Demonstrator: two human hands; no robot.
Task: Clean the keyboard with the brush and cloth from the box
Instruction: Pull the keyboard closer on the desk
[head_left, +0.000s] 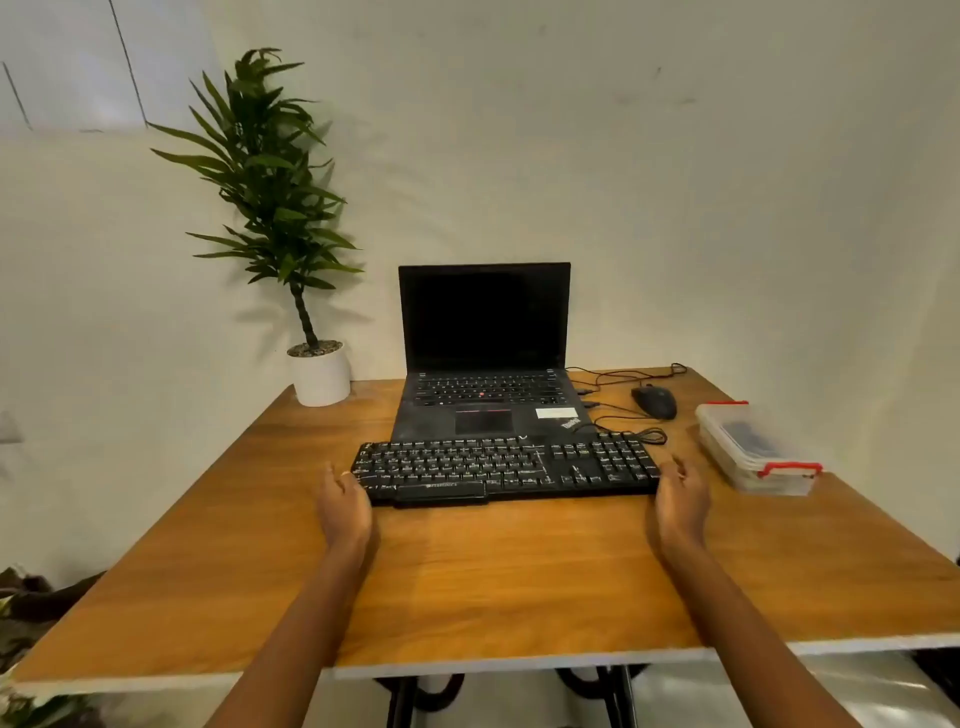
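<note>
The table (519, 571) is carrying a laptop (483, 332) and, at its 6 o'clock, the keyboard (504, 467). At the keyboard's 3 o'clock, a lidded clear box (753, 447) is holding something dark that I cannot make out. The left hand (344, 506) and right hand (680, 501) are flanking the keyboard, fingers relaxed and gripping nothing.

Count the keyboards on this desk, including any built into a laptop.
2. The separate black keyboard lies nearest the camera; the laptop's built-in keyboard sits just behind it. None seems hidden.
</note>
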